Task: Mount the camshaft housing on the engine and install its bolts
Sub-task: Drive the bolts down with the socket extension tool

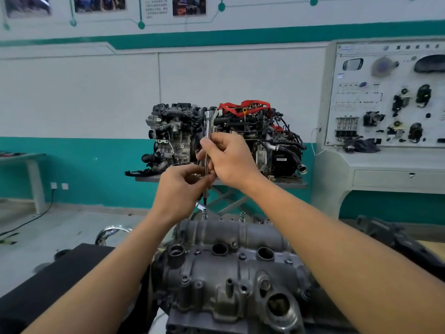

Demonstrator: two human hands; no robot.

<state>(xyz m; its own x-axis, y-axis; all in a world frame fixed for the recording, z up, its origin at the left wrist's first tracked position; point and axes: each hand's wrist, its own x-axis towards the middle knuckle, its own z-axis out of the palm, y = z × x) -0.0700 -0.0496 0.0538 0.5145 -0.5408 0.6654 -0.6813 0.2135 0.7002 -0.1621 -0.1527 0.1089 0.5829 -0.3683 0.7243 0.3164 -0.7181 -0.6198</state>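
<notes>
Right hand point(231, 160): raised above the engine, fingers curled round the middle of a slender chrome tool point(207, 126), thumb side uppermost; tool held nearly upright, wider chrome head above the grip, dark tip below it.

Left hand point(179, 186): just below and to the left of the right-hand grip, thumb and fingertips pressed together on the tool's lower shaft, touching the right hand's fingers; exact point of contact partly hidden.

Camshaft housing point(231, 268): grey cast metal, seated on the engine well below both grips and nearer the wearer; round bores along the top, small bolt heads set in several bosses.

Upright bolt point(205, 212): at the housing's far edge, directly beneath the tool tip, near it but apart.

Second upright bolt point(242, 215): same far edge, below and to the right of the grip.

Display engine point(178, 131): beyond the grip on a grey stand, red covers and a yellow dipstick loop on its right half; white label on a black box at lower right, not legible.

Training panel point(385, 97): far right of the grip, grey console with mounted car parts and printed circuit lines; heading in characters along the top, too blurred to read.

Wall posters point(156, 7): high above the grip, photographs and a block of text, too small to read.

Black mat point(48, 280): below and left of the grip, beside the engine.

Wall sockets point(59, 186): far left, level with the left hand.
</notes>
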